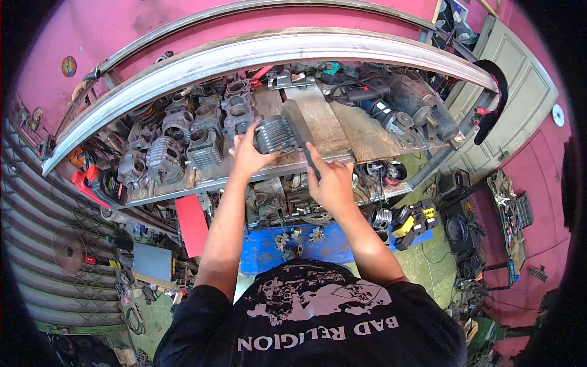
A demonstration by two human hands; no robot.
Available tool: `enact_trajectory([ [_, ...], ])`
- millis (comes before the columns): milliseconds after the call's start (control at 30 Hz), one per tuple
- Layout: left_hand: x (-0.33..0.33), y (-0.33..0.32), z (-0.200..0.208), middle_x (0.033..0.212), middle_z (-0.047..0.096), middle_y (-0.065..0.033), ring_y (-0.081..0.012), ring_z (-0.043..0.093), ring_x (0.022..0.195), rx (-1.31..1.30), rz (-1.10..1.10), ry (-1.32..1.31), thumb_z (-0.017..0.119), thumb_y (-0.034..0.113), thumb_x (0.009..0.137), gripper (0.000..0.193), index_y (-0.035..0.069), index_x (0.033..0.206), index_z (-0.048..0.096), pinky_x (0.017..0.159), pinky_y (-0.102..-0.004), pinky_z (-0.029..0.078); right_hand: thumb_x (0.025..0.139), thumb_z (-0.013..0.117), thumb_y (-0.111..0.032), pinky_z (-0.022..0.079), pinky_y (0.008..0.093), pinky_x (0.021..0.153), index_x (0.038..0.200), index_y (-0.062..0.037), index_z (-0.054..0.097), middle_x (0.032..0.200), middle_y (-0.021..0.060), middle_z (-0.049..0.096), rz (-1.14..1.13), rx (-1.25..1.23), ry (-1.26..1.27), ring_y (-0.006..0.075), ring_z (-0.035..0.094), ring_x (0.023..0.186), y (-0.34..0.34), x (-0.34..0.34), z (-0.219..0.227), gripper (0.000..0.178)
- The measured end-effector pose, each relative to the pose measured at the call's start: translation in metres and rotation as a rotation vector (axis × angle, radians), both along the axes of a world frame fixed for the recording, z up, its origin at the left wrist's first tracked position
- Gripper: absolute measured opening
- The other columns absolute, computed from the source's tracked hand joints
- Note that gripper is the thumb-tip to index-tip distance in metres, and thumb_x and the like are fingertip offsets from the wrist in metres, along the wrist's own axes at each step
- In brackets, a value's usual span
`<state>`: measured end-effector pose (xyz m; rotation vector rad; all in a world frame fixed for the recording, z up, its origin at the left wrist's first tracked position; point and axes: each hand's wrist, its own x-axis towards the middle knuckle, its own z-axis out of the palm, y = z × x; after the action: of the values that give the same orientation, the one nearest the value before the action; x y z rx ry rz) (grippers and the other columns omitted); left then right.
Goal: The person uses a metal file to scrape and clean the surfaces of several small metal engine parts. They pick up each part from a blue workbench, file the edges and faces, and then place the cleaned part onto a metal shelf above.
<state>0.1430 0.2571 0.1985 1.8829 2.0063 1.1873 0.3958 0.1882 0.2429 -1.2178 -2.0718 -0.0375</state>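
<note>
My left hand (247,153) grips the near left side of a finned metal engine cylinder (274,136) on the workbench, thumb and fingers spread around it. In my right hand (332,185) is a long, dark flat file (298,125), its index finger stretched along it. The file stands tilted against the right end of the cylinder, its far tip pointing away from me. Its grip end is hidden in my palm. The bare wooden bench top (319,113) lies just right of the file.
Several engine cylinders (165,156) stand in rows on the left. An angle grinder (382,113) and a dark cylindrical part (422,104) lie on the right. A metal rail (269,48) arches across the bench's far side. Below are loose parts, a blue surface (263,254) and yellow-black boxes (403,227).
</note>
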Motion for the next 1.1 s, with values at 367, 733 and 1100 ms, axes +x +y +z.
enact_trajectory([
  [367, 0.000, 0.004, -0.014, 0.130, 0.068, -0.0078, -0.0336, 0.051, 0.123, 0.090, -0.030, 0.004, 0.099, 0.044, 0.055, 0.111, 0.024, 0.151, 0.049, 0.100, -0.0583, 0.036, 0.089, 0.071, -0.020, 0.038, 0.0477, 0.080, 0.151, -0.0162, 0.054, 0.073, 0.0110, 0.070, -0.044, 0.075, -0.125, 0.0312, 0.066, 0.074, -0.025, -0.025, 0.003, 0.064],
  [733, 0.003, -0.005, -0.005, 0.129, 0.068, -0.0110, -0.0335, 0.050, 0.124, 0.122, -0.113, -0.028, 0.098, 0.043, 0.058, 0.110, 0.018, 0.152, 0.048, 0.103, -0.0555, 0.034, 0.087, 0.072, -0.019, 0.037, 0.0459, 0.076, 0.149, -0.0149, 0.055, 0.066, 0.0095, 0.064, -0.109, 0.135, -0.091, 0.0302, 0.062, 0.068, -0.047, -0.050, 0.002, 0.064],
  [1100, -0.012, 0.009, -0.021, 0.137, 0.065, -0.0097, -0.0361, 0.050, 0.126, 0.025, -0.112, -0.034, 0.098, 0.045, 0.058, 0.113, 0.017, 0.154, 0.045, 0.105, -0.0605, 0.034, 0.089, 0.072, -0.021, 0.036, 0.0459, 0.076, 0.151, -0.0200, 0.054, 0.065, 0.0066, 0.063, -0.083, 0.099, -0.087, 0.0284, 0.062, 0.070, -0.055, -0.066, -0.006, 0.065],
])
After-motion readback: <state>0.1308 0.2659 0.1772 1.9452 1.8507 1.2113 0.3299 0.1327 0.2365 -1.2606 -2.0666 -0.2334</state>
